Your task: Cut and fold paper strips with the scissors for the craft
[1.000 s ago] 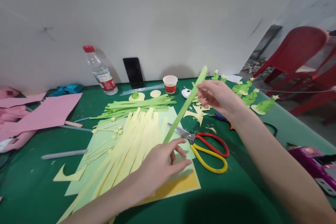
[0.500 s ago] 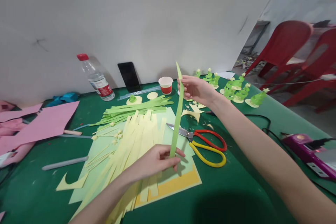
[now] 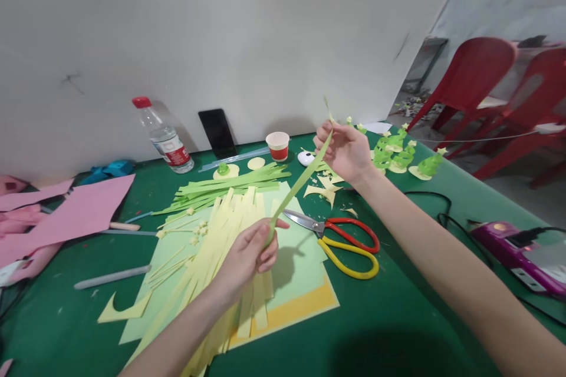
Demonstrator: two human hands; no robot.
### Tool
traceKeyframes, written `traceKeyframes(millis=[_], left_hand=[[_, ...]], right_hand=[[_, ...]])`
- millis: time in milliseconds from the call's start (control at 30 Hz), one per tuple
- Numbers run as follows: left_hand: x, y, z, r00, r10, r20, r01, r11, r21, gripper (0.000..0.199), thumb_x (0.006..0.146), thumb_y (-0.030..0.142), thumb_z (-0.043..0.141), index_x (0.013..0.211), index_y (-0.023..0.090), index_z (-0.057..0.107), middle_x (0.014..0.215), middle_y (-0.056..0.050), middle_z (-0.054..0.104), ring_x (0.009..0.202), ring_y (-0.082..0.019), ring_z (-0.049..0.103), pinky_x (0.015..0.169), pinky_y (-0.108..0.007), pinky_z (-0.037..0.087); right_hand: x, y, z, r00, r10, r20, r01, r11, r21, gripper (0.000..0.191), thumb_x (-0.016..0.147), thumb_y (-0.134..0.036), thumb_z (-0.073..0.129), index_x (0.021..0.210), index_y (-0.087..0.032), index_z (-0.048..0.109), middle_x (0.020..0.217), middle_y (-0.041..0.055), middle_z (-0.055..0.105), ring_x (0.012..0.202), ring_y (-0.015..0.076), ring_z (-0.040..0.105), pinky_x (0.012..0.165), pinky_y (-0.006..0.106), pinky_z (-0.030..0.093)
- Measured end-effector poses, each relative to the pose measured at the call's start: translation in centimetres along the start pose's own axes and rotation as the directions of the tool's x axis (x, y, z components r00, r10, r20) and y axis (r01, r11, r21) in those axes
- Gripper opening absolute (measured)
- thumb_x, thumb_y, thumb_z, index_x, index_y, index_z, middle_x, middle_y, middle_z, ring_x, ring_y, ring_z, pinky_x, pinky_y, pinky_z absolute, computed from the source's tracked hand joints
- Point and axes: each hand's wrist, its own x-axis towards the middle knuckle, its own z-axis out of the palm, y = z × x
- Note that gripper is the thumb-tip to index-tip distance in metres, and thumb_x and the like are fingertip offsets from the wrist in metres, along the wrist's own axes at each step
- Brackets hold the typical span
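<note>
Left hand: my left hand (image 3: 253,252) is curled nearly closed, thumb pressed over the bent fingers, with the lower end of the strip (image 3: 302,179) caught between them.
Right hand: my right hand (image 3: 347,150) is at 1 o'clock from the left; thumb and fingertips close in a narrow pinch on the strip near its upper end.
Strip: light green, held up over the table (image 3: 398,330) between my two hands; it slants from 7 o'clock up to 1 o'clock, and a thin end pokes past my right fingertips toward 12.
Scissors: at 5 o'clock from the strip the scissors (image 3: 319,226) lie free, blades on the sheet (image 3: 294,256), red and yellow handles toward 4.
Yellow strips: at 8 o'clock, a loose bundle of yellow strips (image 3: 227,227) lies across the sheet.
Green strips: at 9 o'clock, a pile of green strips (image 3: 232,184) lies just beyond the yellow ones.
Scraps: at 3 o'clock, cut scraps (image 3: 325,193) are scattered near the blades.
Farther out: cup (image 3: 277,153) at 11; phone (image 3: 217,134) at 10, leaning on the wall (image 3: 198,41); star-tipped spirals (image 3: 400,158) between 2 and 3.
</note>
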Motion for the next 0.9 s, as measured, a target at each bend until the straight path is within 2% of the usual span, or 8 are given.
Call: traceKeyframes(millis=[133,233,367,467,567,700,800,900], left_hand=[[-0.1,0.5,0.0,0.979,0.041,-0.200,-0.029,0.998,0.062,0.039,0.082,0.046,0.048,0.102,0.015,0.057,0.047,0.007,0.038,0.039,-0.006,0.030,0.042,-0.021,0.027],[0.0,0.8,-0.2,0.948,0.068,-0.311,-0.039,0.995,0.096,0.032,0.080,0.041,0.051,0.095,0.015,0.061,0.053,0.002,0.053,0.043,-0.009,0.045,0.046,-0.023,0.038],[0.1,1.3,-0.5,0.907,0.101,-0.410,-0.020,0.980,0.197,0.023,0.074,0.038,0.059,0.084,0.017,0.064,0.078,-0.006,0.067,0.065,-0.017,0.062,0.061,-0.028,0.049],[-0.2,1.9,-0.6,0.879,0.146,-0.454,-0.011,0.958,0.286,0.020,0.072,0.035,0.061,0.081,0.017,0.064,0.068,-0.004,0.068,0.061,-0.019,0.064,0.063,-0.031,0.050],[-0.6,2.7,-1.1,0.823,0.281,-0.494,-0.021,0.884,0.467,0.014,0.072,0.031,0.061,0.075,0.018,0.064,0.059,0.000,0.066,0.056,-0.018,0.063,0.063,-0.031,0.051],[-1.1,4.1,-2.8,0.717,0.424,-0.552,0.045,0.763,0.644,0.015,0.071,0.032,0.061,0.078,0.019,0.062,0.056,0.002,0.064,0.056,-0.017,0.062,0.057,-0.029,0.049],[-1.8,5.0,-3.9,0.563,0.565,-0.603,0.035,0.713,0.700,0.021,0.071,0.040,0.062,0.081,0.022,0.061,0.056,0.004,0.061,0.053,-0.015,0.059,0.048,-0.027,0.044],[-2.5,5.5,-4.5,0.454,0.634,-0.626,-0.003,0.703,0.711,0.019,0.074,0.043,0.058,0.084,0.027,0.057,0.071,0.007,0.062,0.062,-0.014,0.060,0.056,-0.031,0.046]], right_hand=[[-0.9,0.0,-0.6,0.997,-0.032,-0.070,0.031,0.999,-0.015,0.009,0.066,-0.026,0.045,0.066,-0.021,0.038,0.063,-0.0034,0.033,0.047,0.0086,0.029,0.043,0.021,0.026],[-1.7,0.0,-1.2,0.993,-0.040,-0.111,0.034,0.998,-0.055,0.011,0.065,-0.026,0.048,0.067,-0.021,0.039,0.065,-0.0027,0.036,0.047,0.0085,0.030,0.043,0.022,0.025],[-2.7,0.1,-1.7,0.987,-0.057,-0.151,0.034,0.988,-0.150,0.015,0.064,-0.030,0.050,0.065,-0.021,0.038,0.065,-0.0022,0.038,0.047,0.0090,0.031,0.042,0.023,0.025],[-3.3,0.1,-2.3,0.981,-0.086,-0.172,0.041,0.967,-0.250,0.014,0.063,-0.031,0.048,0.070,-0.022,0.041,0.070,-0.0010,0.043,0.051,0.0103,0.038,0.044,0.023,0.030],[-4.1,0.2,-3.4,0.974,-0.120,-0.192,0.034,0.916,-0.400,0.020,0.064,-0.033,0.042,0.082,-0.025,0.044,0.081,0.0005,0.048,0.060,0.0121,0.045,0.049,0.025,0.036],[-6.7,1.3,-4.5,0.980,-0.059,-0.190,-0.090,0.722,-0.686,0.024,0.067,-0.029,0.046,0.090,-0.023,0.049,0.085,0.0016,0.051,0.061,0.0130,0.047,0.055,0.027,0.040],[-9.8,2.7,-4.1,0.982,0.134,-0.131,-0.180,0.482,-0.857,0.027,0.064,-0.029,0.057,0.089,-0.019,0.057,0.078,0.0051,0.058,0.066,0.0200,0.053,0.061,0.036,0.044],[-12.1,4.0,-3.6,0.958,0.264,-0.110,-0.186,0.282,-0.941,0.036,0.063,-0.027,0.060,0.098,-0.017,0.059,0.099,0.0134,0.059,0.084,0.0294,0.055,0.075,0.047,0.044]])
